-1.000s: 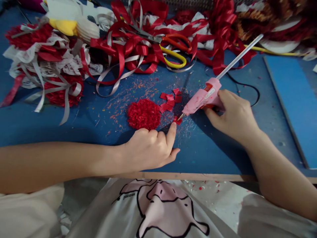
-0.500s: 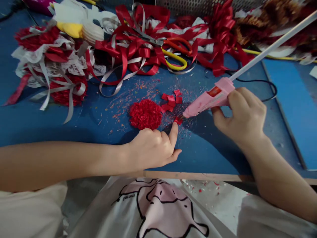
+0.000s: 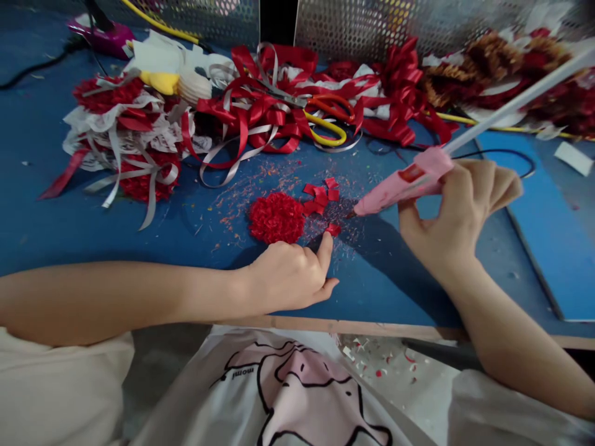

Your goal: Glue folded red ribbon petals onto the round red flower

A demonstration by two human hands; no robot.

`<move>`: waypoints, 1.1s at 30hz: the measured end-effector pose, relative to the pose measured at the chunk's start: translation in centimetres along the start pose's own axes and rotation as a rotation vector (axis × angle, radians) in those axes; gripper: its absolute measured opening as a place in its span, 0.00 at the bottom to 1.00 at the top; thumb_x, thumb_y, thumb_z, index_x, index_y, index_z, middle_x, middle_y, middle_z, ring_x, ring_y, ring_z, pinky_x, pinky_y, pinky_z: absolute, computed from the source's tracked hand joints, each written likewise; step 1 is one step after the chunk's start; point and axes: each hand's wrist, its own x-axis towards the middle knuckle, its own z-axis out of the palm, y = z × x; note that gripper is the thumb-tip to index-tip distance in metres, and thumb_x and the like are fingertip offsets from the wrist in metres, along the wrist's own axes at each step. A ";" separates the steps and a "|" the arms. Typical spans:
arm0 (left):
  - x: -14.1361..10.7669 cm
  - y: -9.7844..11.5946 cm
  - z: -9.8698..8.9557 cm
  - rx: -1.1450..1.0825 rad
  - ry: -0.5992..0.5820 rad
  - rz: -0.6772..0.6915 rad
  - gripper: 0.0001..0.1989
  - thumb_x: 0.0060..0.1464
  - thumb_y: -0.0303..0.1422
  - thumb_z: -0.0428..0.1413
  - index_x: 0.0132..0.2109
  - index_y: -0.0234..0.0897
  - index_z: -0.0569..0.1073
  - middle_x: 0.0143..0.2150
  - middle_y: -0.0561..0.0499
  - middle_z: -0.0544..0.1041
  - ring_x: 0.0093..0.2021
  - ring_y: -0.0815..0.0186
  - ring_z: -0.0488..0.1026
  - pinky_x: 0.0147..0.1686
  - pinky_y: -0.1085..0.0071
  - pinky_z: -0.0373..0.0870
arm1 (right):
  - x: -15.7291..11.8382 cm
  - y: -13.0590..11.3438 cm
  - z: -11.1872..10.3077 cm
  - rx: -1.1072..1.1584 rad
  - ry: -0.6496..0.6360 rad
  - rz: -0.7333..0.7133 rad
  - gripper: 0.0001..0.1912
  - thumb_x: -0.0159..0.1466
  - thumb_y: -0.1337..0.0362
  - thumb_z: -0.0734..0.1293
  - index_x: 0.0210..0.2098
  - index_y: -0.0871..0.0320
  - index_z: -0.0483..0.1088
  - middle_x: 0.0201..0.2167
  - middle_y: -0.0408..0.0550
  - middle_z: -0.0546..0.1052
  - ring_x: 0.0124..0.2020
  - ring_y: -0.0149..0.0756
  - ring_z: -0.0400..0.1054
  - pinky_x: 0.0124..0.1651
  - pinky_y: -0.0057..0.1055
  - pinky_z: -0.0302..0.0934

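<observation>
My right hand (image 3: 453, 214) grips a pink hot glue gun (image 3: 400, 186) with a long white glue stick (image 3: 520, 102) coming out of its back. The nozzle points left and down, a little above and right of a small red ribbon square (image 3: 333, 230), apart from it. On that square rests the index fingertip of my left hand (image 3: 290, 275), its thumb apart and its other fingers curled. Just beyond my left knuckles lies a round red ruffled pompom (image 3: 277, 218). Several more cut ribbon squares (image 3: 318, 198) are scattered to its right.
Behind lie tangled red ribbons (image 3: 260, 111) and scissors with orange and yellow handles (image 3: 328, 127). To the left is a heap of red, white and grey trimmings (image 3: 125, 139). A blue board (image 3: 553, 248) lies right; perforated metal panels (image 3: 357, 31) stand at the back.
The glue gun's nozzle has pulled away from the ribbon square, up and to the right. My left fingertip stays on the square. The camera view has tilted up slightly.
</observation>
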 end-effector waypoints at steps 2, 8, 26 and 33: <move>-0.2 -0.1 0.1 0.029 0.034 0.029 0.31 0.67 0.43 0.54 0.61 0.16 0.78 0.19 0.50 0.71 0.17 0.62 0.71 0.14 0.66 0.56 | 0.3 1.1 1.0 0.014 -0.067 0.128 0.28 0.64 0.58 0.69 0.63 0.50 0.68 0.51 0.60 0.76 0.55 0.62 0.69 0.59 0.65 0.58; -0.7 -0.5 -0.1 0.097 0.230 0.161 0.24 0.70 0.39 0.53 0.55 0.18 0.82 0.20 0.55 0.66 0.17 0.69 0.68 0.14 0.70 0.58 | 0.5 2.9 2.7 0.101 -0.260 0.226 0.33 0.65 0.53 0.71 0.66 0.57 0.65 0.55 0.64 0.77 0.57 0.61 0.71 0.61 0.61 0.61; -0.8 -0.8 0.4 0.015 0.317 0.277 0.14 0.66 0.36 0.62 0.42 0.26 0.83 0.21 0.57 0.67 0.18 0.69 0.67 0.16 0.69 0.56 | -0.6 -1.7 0.1 0.177 -0.235 -0.585 0.18 0.66 0.68 0.71 0.51 0.41 0.83 0.56 0.46 0.80 0.62 0.55 0.61 0.62 0.56 0.56; -0.7 -1.2 0.4 0.040 0.328 0.276 0.10 0.66 0.33 0.59 0.38 0.31 0.81 0.21 0.56 0.69 0.20 0.70 0.68 0.19 0.70 0.56 | -0.4 -2.4 0.8 0.347 -0.219 -0.372 0.16 0.65 0.68 0.67 0.43 0.43 0.84 0.52 0.48 0.78 0.58 0.51 0.64 0.63 0.59 0.58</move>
